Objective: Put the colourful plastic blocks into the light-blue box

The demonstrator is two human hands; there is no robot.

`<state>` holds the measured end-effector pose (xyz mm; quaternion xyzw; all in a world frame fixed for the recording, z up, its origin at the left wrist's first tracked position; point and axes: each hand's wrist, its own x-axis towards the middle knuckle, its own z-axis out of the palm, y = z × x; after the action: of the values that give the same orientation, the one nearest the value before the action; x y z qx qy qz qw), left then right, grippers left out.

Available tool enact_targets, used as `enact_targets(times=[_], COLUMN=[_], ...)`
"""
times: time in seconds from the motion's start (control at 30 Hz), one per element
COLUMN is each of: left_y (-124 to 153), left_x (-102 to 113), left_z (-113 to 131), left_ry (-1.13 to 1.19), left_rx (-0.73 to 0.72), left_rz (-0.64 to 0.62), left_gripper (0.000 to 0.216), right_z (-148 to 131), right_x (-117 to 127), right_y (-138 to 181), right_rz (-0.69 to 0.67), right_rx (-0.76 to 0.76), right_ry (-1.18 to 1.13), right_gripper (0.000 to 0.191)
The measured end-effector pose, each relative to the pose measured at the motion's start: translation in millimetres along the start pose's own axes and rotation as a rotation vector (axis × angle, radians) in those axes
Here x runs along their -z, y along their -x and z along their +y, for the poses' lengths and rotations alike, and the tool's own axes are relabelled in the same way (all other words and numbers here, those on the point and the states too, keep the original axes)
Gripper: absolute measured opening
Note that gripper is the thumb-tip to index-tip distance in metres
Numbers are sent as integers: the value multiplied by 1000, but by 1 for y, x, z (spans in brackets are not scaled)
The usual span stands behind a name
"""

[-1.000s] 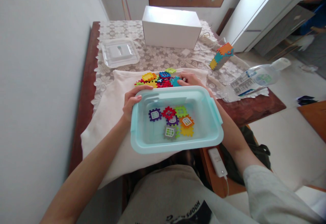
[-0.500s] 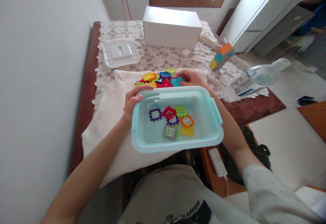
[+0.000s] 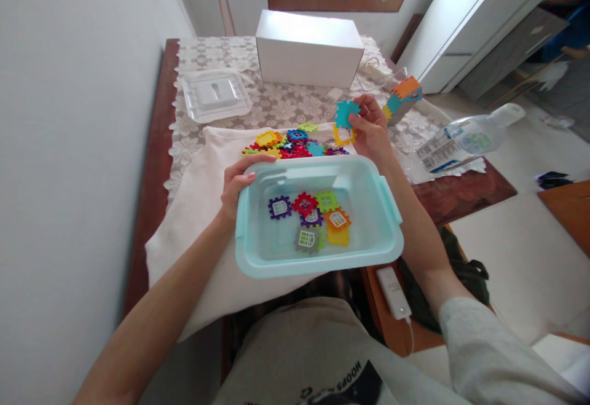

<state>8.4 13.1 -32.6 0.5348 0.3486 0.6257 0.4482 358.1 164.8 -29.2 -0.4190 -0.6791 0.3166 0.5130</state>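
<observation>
A light blue plastic tub (image 3: 389, 242) rests at the table's near edge over my lap, with several coloured toothed puzzle tiles (image 3: 313, 217) lying in it. My left hand (image 3: 237, 187) grips the tub's far left corner, fingers curled over the rim. My right hand (image 3: 371, 131) is raised above the table behind the tub, pinching a teal tile (image 3: 345, 113) with a yellow tile (image 3: 343, 136) just below it. A pile of loose coloured tiles (image 3: 290, 142) lies on the white cloth (image 3: 203, 184) behind the tub.
A white box (image 3: 308, 48) and a clear plastic lid (image 3: 216, 93) sit further back on the lace tablecloth. A part-built tile block (image 3: 400, 99) and a lying plastic bottle (image 3: 461, 141) are to the right. A white power bank (image 3: 393, 292) lies beside my right forearm.
My right hand has lifted from the tile pile and moved up and right, carrying the teal tile and a yellow one. My left hand and the tub have stayed put.
</observation>
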Motion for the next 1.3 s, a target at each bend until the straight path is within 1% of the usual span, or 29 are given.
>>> enact_targets(times=[0.07, 0.13, 0.17, 0.23, 0.3, 0.33, 0.43, 0.5, 0.6, 0.63, 0.67, 0.7, 0.77, 0.8, 0.83, 0.87, 0.9, 0.97, 1.03, 1.1, 1.17, 1.2, 1.3], left_y=[0, 0, 0, -1, -1, -1, -2, -3, -6, -7, -7, -8, -8, -7, -7, -6, -6, -5, -4, -4, -4, -5, -5], left_x=[0, 0, 0, 0, 1, 2, 4, 7, 10, 10, 11, 11, 10, 9, 8, 7, 5, 2, 0, 0, 1, 2, 5], left_z=[1, 2, 2, 2, 1, 1, -3, -7, -15, -17, -18, -19, -18, -16, -14, -12, -9, -5, -2, -2, -2, -3, -5], left_ry=[3, -6, -16, -44, -74, -86, -95, -86, -79, -82, -86, -88, -86, -82, -78, -76, -78, -87, -98, -109, -121, -126, -126], left_rx=[16, 11, -1, -33, -54, -57, -74, -103, -137, -136, -130, -121, -99, -93, -92, -95, -99, -104, -105, -103, -106, -108, -114], left_rz=[0, -2, -3, 1, 3, 4, -3, -13, -25, -22, -18, -9, 8, 12, 14, 14, 12, 15, 26, 33, 32, 29, 19], left_gripper=[34, 30, 28, 26, 26, 26, 28, 30, 29, 28, 27, 27, 27, 27, 27, 27, 26, 25, 25, 26, 26, 26, 29], right_z=[-5, -14, -19, -30, -40, -44, -54, -58, -63, -64, -64, -64, -58, -52, -45, -37, -28, -10, 3, 6, 1, -3, -13], right_x=[3, 4, 4, 1, -1, -1, -2, -4, -9, -11, -13, -15, -17, -17, -16, -15, -14, -14, -16, -19, -21, -21, -21], right_y=[2, 8, 12, 19, 24, 26, 27, 27, 29, 30, 30, 29, 25, 22, 19, 17, 14, 12, 13, 15, 17, 18, 21], right_rz=[25, 22, -10, -131, -249, -287, -322, -358, -466, -475, -452, -400, -263, -213, -190, -202, -242, -385, -528, -598, -588, -567, -468], right_rx=[-15, -35, -37, -33, -36, -42, -56, -61, -71, -79, -88, -99, -113, -109, -100, -86, -68, -32, -18, -21, -28, -37, -77], right_ry=[-79, -199, -252, -293, -257, -235, -259, -354, -527, -574, -607, -618, -553, -474, -365, -234, -96, 136, 248, 269, 278, 287, 297], right_gripper=[84, 84, 84, 82, 80, 79, 76, 73, 68, 67, 66, 67, 70, 73, 75, 77, 78, 84, 83, 69, 57, 53, 48])
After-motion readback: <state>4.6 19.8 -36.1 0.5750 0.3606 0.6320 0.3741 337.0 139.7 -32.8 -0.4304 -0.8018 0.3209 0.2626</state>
